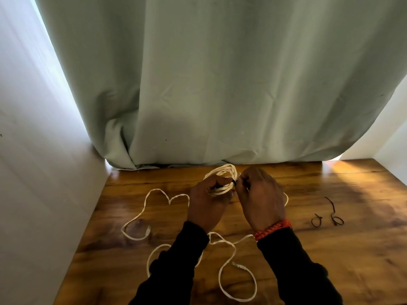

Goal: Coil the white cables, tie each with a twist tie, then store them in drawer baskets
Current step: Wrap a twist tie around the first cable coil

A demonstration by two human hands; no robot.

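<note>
The left hand (207,201) holds a white coil (222,179) above the table (330,260), fingers curled round it. The right hand (259,199) pinches a black tie (234,183) on the coil. A loose cable (154,214) lies on the table. Two more ties (328,219) lie to the right.

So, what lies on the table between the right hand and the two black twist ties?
Nothing: in the head view, only bare wooden table lies between the right hand and the twist ties.
</note>
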